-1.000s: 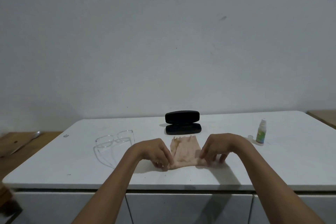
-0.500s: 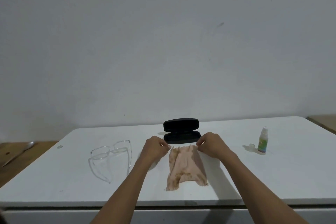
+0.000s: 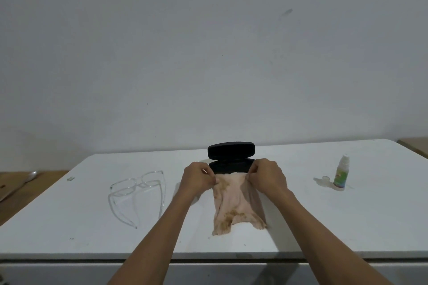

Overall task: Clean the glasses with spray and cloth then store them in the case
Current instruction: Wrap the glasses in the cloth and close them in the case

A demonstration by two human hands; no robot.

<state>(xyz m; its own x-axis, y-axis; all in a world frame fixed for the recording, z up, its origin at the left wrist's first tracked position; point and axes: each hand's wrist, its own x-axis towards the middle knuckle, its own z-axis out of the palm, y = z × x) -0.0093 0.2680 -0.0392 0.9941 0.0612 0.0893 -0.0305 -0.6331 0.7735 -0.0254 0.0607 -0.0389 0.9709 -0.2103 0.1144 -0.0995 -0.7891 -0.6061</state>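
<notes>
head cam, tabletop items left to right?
glasses → left hand → cloth → right hand → bottle cap → spray bottle. Open black case left out: it sits behind the cloth and hands.

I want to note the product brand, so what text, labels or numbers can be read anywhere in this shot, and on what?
Spray bottle: it carries a green and white label with print, too small and blurred to read.
Black case: no lettering visible.
Cloth: only brownish stains, no text.
Glasses: clear frame, no marking visible.
Nothing in the shot is legible.
</notes>
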